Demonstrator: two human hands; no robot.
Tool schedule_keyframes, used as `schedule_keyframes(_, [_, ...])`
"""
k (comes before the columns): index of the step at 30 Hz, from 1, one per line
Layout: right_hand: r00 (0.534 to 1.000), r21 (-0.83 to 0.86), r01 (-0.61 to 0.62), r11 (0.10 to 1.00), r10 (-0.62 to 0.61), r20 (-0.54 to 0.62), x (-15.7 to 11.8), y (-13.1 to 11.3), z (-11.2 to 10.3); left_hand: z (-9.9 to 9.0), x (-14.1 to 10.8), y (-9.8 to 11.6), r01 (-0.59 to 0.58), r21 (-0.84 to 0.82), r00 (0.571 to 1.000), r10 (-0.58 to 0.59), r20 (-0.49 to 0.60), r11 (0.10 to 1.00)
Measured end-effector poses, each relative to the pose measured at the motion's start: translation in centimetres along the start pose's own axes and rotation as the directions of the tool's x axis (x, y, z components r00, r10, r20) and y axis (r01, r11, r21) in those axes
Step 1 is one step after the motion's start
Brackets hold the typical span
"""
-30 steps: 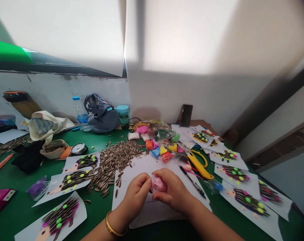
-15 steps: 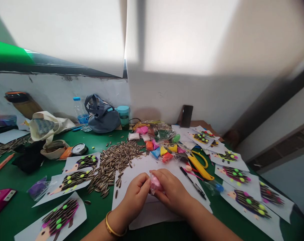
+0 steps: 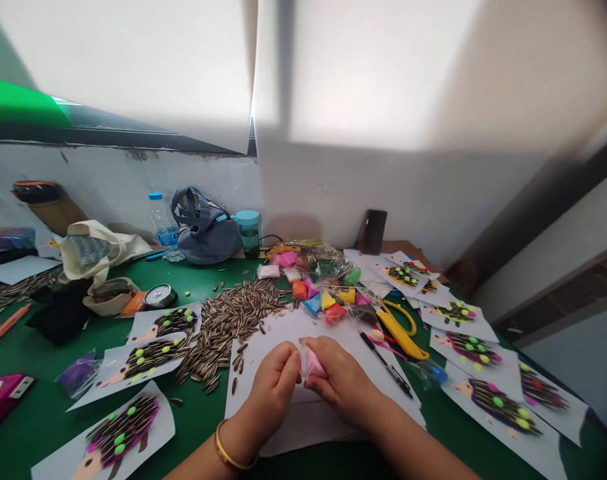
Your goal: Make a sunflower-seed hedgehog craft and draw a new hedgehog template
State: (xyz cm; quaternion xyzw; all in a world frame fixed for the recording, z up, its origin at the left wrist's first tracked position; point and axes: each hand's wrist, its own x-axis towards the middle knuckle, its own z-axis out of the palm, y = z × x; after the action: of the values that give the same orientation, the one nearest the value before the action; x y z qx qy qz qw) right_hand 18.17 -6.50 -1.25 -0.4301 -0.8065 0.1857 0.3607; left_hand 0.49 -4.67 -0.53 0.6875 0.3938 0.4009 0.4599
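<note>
Over the white paper (image 3: 303,427), both hands meet at a small clear bag of pink modelling clay (image 3: 313,365). My right hand (image 3: 342,380) is closed round the bag with the pink lump showing between thumb and fingers. My left hand (image 3: 277,377), wearing a gold bangle at the wrist, is in a fist with its thumb and forefinger pinched at the bag's left edge. How much plastic lies inside the left fingers is hidden. Beyond the hands are several wrapped lumps of coloured clay (image 3: 328,303). A heap of sunflower seeds (image 3: 238,310) lies left of the paper.
Hedgehog pictures (image 3: 498,403) line the right side, with more hedgehog pictures (image 3: 121,433) at left. Yellow-handled scissors (image 3: 402,333) and a black pen (image 3: 383,363) lie right of the hands. A blue bag (image 3: 208,237), a cup (image 3: 248,233) and a phone (image 3: 373,232) stand along the wall.
My left hand has drawn slightly away from my right, and the gap between them at the bag is wider. The pink clay shows tilted toward my right hand.
</note>
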Motion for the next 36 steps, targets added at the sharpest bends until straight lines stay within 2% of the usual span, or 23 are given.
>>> schedule_keyframes(4, [0.999,0.081,0.008,0.997,-0.004,-0.052,0.0,0.0,-0.7,-0.1,-0.1,0.2,0.012,0.031,1.0,-0.011,-0.028,0.999])
schedule_keyframes(12, [0.997,0.091,0.008,0.996,-0.001,-0.075,0.3,-0.5,-1.1,-0.4,-0.2,0.2,-0.045,0.126,0.998,0.049,-0.027,0.991])
schedule_keyframes(17, [1.0,0.019,-0.016,1.0,0.016,-0.026,-0.1,-0.4,-1.2,-0.9,0.1,-0.3,-0.116,0.217,0.986,0.14,-0.095,0.969])
schedule_keyframes(20, [0.999,-0.01,-0.021,1.0,0.021,-0.04,-0.2,-0.4,-1.3,-1.1,0.3,-0.3,-0.228,0.203,0.958,0.256,-0.126,0.952])
schedule_keyframes(23, [0.994,-0.027,0.0,1.0,-0.003,-0.108,-0.1,-0.3,-1.3,-1.3,0.5,0.1,-0.339,0.272,0.927,0.368,-0.064,0.901])
schedule_keyframes(25, [0.989,-0.034,0.004,0.999,-0.009,-0.146,0.0,-0.2,-1.2,-1.5,0.5,0.1,-0.365,0.352,0.919,0.394,-0.012,0.862])
schedule_keyframes(31, [0.982,-0.049,0.004,0.999,-0.013,-0.188,0.0,0.2,-1.0,-1.7,0.6,-0.6,-0.315,0.519,0.921,0.389,-0.036,0.795])
schedule_keyframes(36, [0.98,-0.046,0.008,0.999,-0.016,-0.197,0.0,0.7,-0.7,-1.4,0.9,-0.6,-0.234,0.479,0.962,0.274,-0.015,0.846])
